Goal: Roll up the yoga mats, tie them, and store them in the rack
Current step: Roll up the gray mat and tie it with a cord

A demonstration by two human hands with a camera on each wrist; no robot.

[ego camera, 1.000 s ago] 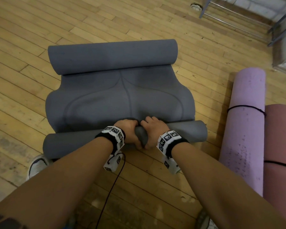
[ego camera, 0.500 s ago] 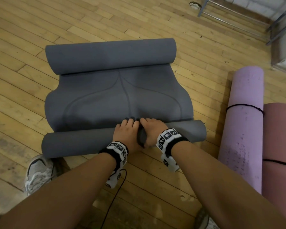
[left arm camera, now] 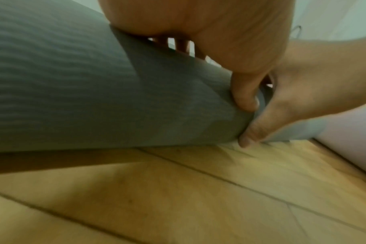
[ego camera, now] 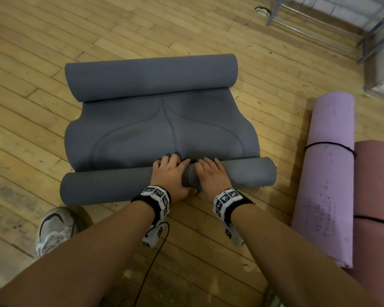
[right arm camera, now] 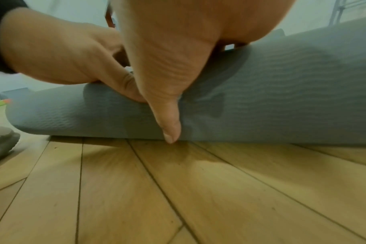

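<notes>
A grey yoga mat (ego camera: 142, 134) lies on the wooden floor with both ends rolled: a thick far roll (ego camera: 151, 78) and a thinner near roll (ego camera: 104, 189). My left hand (ego camera: 169, 173) and right hand (ego camera: 211, 176) sit side by side at the middle of the near roll, fingers curved over its top. In the left wrist view the left thumb (left arm camera: 245, 92) presses the mat (left arm camera: 94, 99) on its near side. The right thumb (right arm camera: 167, 107) points down the mat (right arm camera: 282, 99) to the floor. The fingertips are hidden behind the roll.
At the right lie a purple rolled mat (ego camera: 326, 173) and a dusky pink rolled mat (ego camera: 377, 196), each tied with black cord. Metal rack legs (ego camera: 273, 12) stand at the top right. My shoe (ego camera: 53, 229) is near the roll's left end, and a black cable (ego camera: 155, 258) hangs from my left wrist.
Both hands have gone from a tight bunched grip on the roll's middle to fingers laid forward over its top. The near roll has turned slightly away from me.
</notes>
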